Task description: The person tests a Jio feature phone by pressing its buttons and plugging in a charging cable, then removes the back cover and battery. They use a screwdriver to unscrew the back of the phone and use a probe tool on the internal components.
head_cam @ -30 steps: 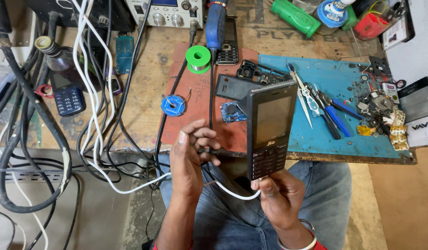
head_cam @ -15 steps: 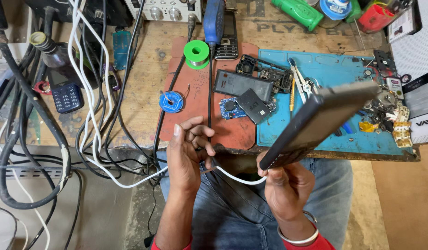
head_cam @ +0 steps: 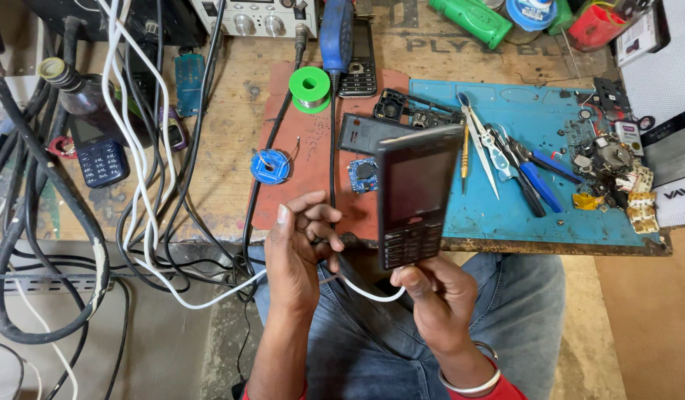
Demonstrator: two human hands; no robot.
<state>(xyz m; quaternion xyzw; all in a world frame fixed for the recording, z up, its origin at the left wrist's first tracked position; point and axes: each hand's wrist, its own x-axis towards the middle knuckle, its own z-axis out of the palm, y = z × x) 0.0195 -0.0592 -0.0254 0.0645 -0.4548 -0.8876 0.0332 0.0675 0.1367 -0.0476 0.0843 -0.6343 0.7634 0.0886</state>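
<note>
Phone (head_cam: 413, 198) upright over bench edge (head_cam: 550, 245), above lap, gripped at lower end by right hand (head_cam: 439, 296), fingers closed round it. White cable (head_cam: 361, 290) plugged at phone's base, sagging between hands. Left hand (head_cam: 302, 248) pinching cable, fingertips pressed together. Open air around both hands; mats (head_cam: 505, 215), tools (head_cam: 520, 167), spools (head_cam: 271, 166) just beyond.
</note>
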